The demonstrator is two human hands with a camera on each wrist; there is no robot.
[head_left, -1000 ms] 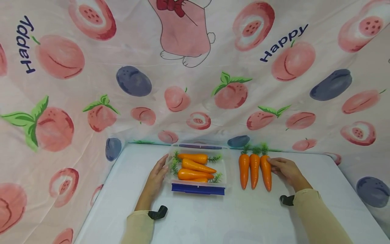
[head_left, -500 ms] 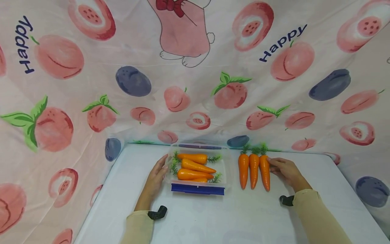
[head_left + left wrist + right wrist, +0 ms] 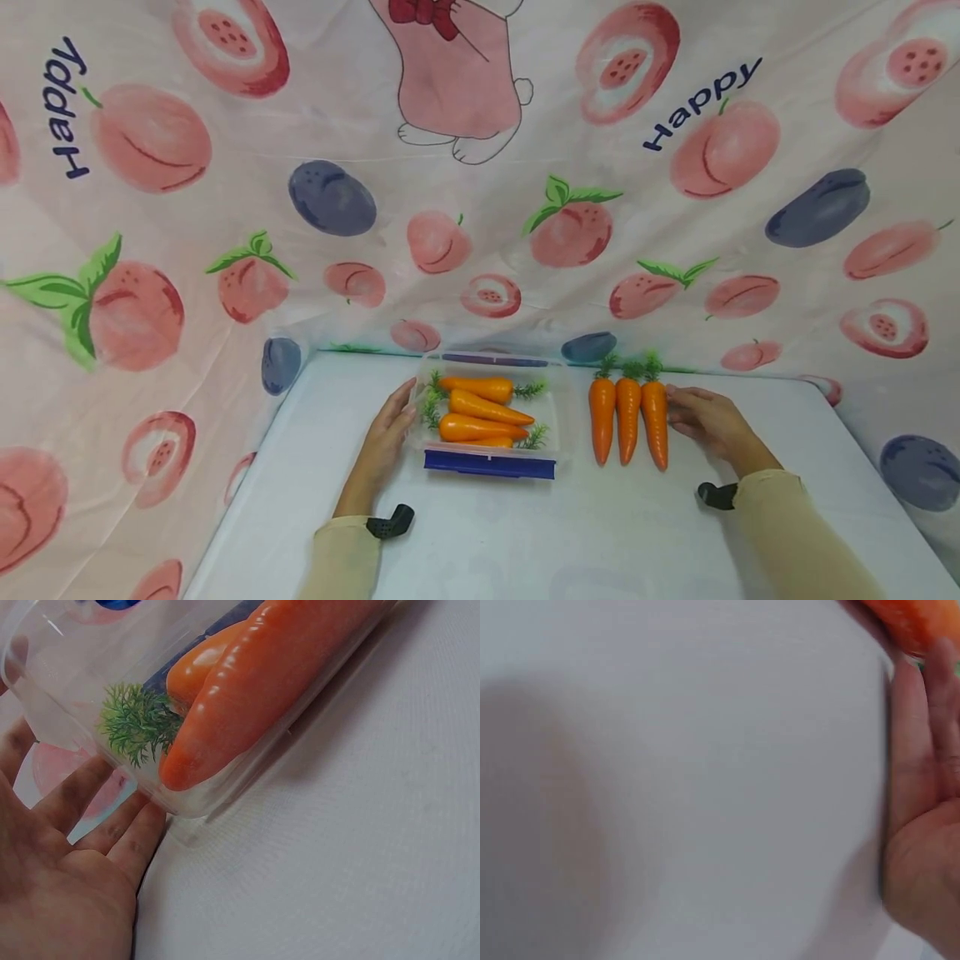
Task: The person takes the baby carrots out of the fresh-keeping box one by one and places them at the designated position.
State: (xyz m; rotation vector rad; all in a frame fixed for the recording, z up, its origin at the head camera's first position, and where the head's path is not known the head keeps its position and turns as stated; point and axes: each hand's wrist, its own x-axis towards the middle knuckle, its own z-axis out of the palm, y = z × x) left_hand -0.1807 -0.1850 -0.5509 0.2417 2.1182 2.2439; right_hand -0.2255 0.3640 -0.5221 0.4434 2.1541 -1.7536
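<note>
A clear plastic box with a blue front latch holds several orange carrots with green tufts. My left hand rests against the box's left side; in the left wrist view its extended fingers touch the clear wall. To the right of the box, three carrots lie side by side, tufts toward the back: a left carrot, a middle carrot and a right carrot. My right hand lies beside the right carrot, fingertips right at its side. The right wrist view shows straight fingers near an orange carrot.
The white table runs up to a fruit-printed cloth hanging at the back and sides. Black wrist cameras, one on the left wrist and one on the right wrist, stick out over the table.
My right hand has shifted slightly right, its thumb coming off the top of the right carrot to its side. The left hand, box and carrots stay in place.
</note>
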